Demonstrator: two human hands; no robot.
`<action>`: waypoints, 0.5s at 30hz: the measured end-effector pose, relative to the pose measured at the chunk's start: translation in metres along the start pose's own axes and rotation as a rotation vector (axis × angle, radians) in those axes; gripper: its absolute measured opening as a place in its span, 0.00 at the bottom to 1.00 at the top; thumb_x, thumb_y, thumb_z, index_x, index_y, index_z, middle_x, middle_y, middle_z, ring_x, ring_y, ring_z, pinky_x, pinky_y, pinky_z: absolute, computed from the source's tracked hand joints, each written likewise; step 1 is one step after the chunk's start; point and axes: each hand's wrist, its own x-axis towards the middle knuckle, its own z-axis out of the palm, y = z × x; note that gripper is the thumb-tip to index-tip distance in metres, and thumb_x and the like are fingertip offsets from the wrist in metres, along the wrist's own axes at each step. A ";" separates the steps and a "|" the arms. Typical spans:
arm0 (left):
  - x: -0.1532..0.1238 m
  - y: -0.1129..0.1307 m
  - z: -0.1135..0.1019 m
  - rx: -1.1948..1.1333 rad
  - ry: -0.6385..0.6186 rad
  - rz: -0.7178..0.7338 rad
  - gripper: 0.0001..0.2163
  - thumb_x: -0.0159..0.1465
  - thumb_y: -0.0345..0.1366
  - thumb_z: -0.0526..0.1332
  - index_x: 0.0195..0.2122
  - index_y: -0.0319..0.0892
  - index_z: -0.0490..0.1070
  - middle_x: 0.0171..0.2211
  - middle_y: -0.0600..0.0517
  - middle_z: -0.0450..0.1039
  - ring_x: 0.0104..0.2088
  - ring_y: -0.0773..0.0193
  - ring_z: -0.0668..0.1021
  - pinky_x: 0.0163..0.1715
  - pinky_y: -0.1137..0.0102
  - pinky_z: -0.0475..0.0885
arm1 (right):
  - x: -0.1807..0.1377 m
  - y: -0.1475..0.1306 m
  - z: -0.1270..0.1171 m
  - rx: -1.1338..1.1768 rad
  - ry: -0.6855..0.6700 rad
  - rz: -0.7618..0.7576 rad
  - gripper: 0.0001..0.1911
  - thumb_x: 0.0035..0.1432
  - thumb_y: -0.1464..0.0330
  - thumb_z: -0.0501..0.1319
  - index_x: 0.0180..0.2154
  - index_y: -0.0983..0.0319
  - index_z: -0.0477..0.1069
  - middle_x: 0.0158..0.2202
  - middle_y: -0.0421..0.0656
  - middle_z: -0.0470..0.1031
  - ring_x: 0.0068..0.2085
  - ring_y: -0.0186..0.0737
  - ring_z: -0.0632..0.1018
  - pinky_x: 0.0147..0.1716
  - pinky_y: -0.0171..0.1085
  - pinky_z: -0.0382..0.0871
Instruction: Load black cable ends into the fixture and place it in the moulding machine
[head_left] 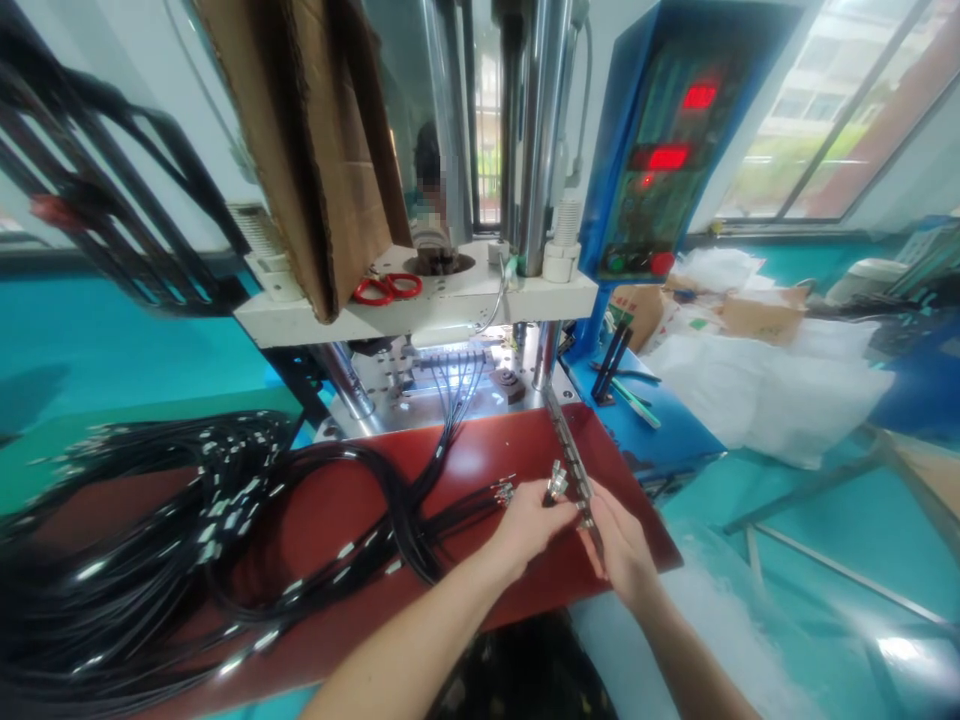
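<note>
Near the right side of the red-brown board, my left hand (pixel 527 525) is closed around a small bunch of silvery cable connectors (pixel 556 482). Its fingertips reach the near end of a long, narrow metal bar with notches (pixel 568 445). My right hand (pixel 624 545) grips that same end from the right, and the bar slopes away toward the press. Just left of my left hand lie loose wire ends (pixel 506 490) of a black cable bundle (pixel 450 515). Inside the press, a second notched bar (pixel 454 360) has several thin cables running out of it.
A large heap of black cables (pixel 217 480) covers the left of the board (pixel 480 455). Red-handled scissors (pixel 386 289) and cardboard (pixel 300 150) rest on the press plate (pixel 442 310). The blue control box (pixel 652 150) stands right, with white bags (pixel 757 370) beyond.
</note>
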 end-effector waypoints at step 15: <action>-0.003 0.005 -0.008 -0.113 0.139 0.050 0.06 0.56 0.38 0.54 0.29 0.42 0.57 0.17 0.61 0.57 0.16 0.73 0.59 0.17 0.77 0.54 | 0.003 0.005 -0.002 0.068 0.054 0.038 0.30 0.56 0.52 0.52 0.52 0.67 0.61 0.11 0.32 0.59 0.10 0.28 0.58 0.07 0.27 0.50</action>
